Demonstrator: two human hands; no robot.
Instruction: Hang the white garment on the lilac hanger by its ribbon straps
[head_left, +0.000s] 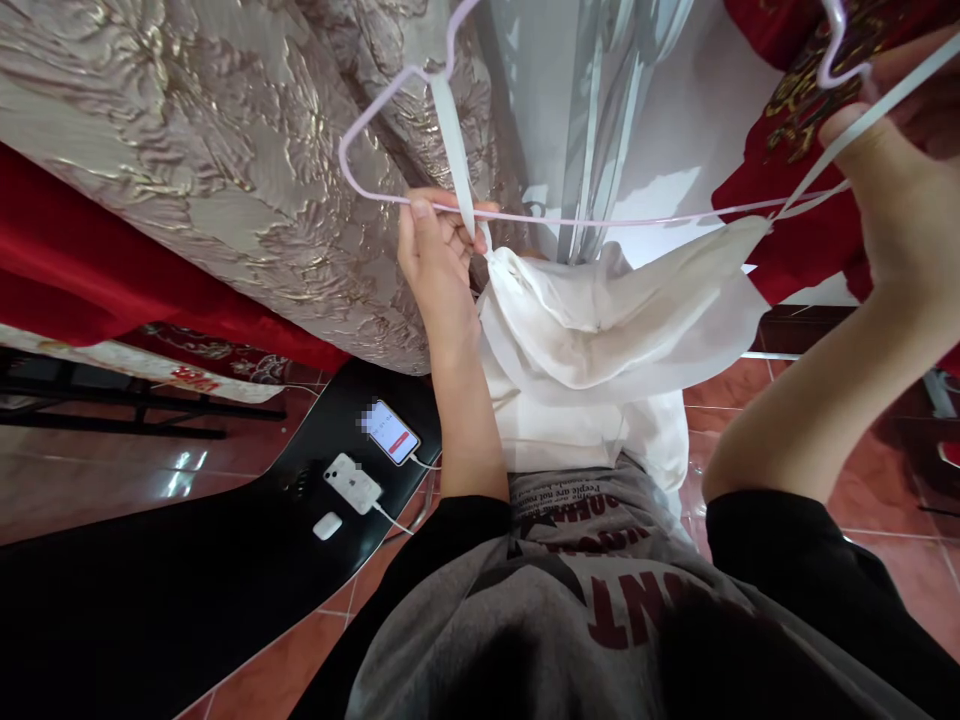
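A pale pink hanger [600, 221] stretches across in front of me, with a white sheer garment [622, 350] hanging below it by thin straps. My left hand [442, 235] is closed on the hanger's lower bar near its left end. One white strap [452, 145] loops over the hanger's left shoulder and passes by these fingers. At the right, my right hand [892, 190] is raised and closed around the other white strap [840, 150], which is drawn up taut. The hanger's right end is partly hidden behind this hand.
On the left, a black bench [187, 590] holds a lit phone [394, 432], a second phone [352, 485] and a white earbud case [328, 526], with charging cables. Brocade fabric [225, 150] and red embroidered cloth [795, 170] hang close by. The floor has red tiles [727, 385].
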